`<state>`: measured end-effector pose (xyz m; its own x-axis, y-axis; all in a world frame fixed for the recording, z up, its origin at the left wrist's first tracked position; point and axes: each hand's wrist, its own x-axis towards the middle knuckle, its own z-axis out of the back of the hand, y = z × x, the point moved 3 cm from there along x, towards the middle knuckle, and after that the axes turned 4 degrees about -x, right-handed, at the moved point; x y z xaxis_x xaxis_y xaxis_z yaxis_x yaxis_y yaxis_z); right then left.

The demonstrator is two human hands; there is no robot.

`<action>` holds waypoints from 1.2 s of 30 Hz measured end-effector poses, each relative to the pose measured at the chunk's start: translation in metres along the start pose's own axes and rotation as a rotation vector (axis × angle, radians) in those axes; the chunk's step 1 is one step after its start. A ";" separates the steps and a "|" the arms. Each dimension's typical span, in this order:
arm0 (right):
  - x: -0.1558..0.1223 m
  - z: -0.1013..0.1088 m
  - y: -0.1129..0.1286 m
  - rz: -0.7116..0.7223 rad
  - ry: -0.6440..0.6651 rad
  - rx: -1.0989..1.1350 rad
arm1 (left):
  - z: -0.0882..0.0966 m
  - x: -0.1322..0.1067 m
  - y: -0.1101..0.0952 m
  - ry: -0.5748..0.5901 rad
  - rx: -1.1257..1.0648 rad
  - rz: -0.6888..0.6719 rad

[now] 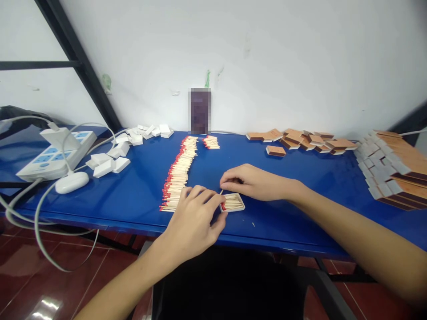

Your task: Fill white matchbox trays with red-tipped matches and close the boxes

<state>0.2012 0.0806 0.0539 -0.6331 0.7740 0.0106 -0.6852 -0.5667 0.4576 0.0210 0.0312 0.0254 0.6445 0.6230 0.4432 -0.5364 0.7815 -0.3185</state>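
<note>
A small white matchbox tray [242, 208] filled with red-tipped matches [233, 202] sits near the front edge of the blue table. My left hand [196, 218] grips the left end of this tray between thumb and fingers. Above the tray's upper left corner, my right hand [251, 181] pinches a single matchstick [222, 191] in its fingertips; the match head is not clear to see. A long row of matches [180, 171] lies left of the tray, partly behind my left hand. A smaller bunch of matches [211, 142] lies further back.
Several white trays [105, 168] lie at the back left, near a power strip [60, 155] with white cables. Brown matchbox sleeves [293, 138] are scattered along the wall, and stacked matchboxes [396, 169] stand at the right. A blurred dark upright object [200, 111] leans against the wall.
</note>
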 end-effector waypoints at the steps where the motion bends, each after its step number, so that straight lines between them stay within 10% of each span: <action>1: 0.000 0.002 -0.001 -0.042 -0.013 -0.033 | 0.000 0.000 0.000 -0.002 0.003 0.001; 36: -0.012 0.022 -0.003 -0.065 0.027 -0.023 | 0.004 0.001 -0.002 0.080 0.049 -0.049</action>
<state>0.2181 0.0793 0.0722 -0.5962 0.8017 -0.0427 -0.7331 -0.5220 0.4360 0.0208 0.0302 0.0297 0.7112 0.5863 0.3879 -0.5279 0.8098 -0.2560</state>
